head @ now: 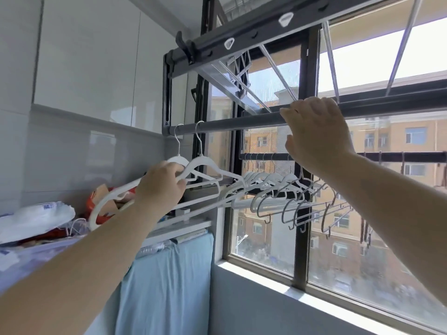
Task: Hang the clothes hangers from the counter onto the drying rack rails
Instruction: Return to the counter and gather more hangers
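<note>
At mid-left the left hand (160,183) curled its fingers round white hangers (202,161) hooked on the grey rail (229,124), while the right hand (316,134) laid close-set fingers on that rail, thumb apart.

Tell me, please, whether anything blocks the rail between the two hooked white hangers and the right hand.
Nothing visible does. The rail is bare from the hooks of the white hangers, which the left hand grips, across to the right hand resting on it further along.
</note>
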A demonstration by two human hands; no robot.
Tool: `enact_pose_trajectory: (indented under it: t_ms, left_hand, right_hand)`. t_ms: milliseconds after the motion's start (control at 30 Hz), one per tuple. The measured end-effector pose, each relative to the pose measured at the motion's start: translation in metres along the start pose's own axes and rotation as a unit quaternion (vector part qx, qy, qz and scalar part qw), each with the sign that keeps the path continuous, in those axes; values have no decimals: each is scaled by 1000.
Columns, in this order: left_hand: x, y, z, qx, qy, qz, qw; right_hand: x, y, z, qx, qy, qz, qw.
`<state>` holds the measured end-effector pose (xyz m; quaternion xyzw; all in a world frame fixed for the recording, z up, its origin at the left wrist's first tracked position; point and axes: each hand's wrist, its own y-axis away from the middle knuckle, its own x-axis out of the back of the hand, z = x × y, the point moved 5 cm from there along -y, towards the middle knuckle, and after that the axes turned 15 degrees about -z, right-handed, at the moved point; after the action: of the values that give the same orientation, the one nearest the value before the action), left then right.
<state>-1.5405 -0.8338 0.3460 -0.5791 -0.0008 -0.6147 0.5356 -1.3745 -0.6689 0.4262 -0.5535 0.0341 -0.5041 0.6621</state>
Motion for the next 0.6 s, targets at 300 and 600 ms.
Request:
enact_pose_trajectory:
  t_ms: [300,600]
  left_hand:
    - [-22,44,61,-156,41,27,986]
    - [-89,90,167,-184,168,-193,949]
  right_hand:
    - [-10,47,6,66,5,100,993]
    - [-20,163,85,8,6,-226,974]
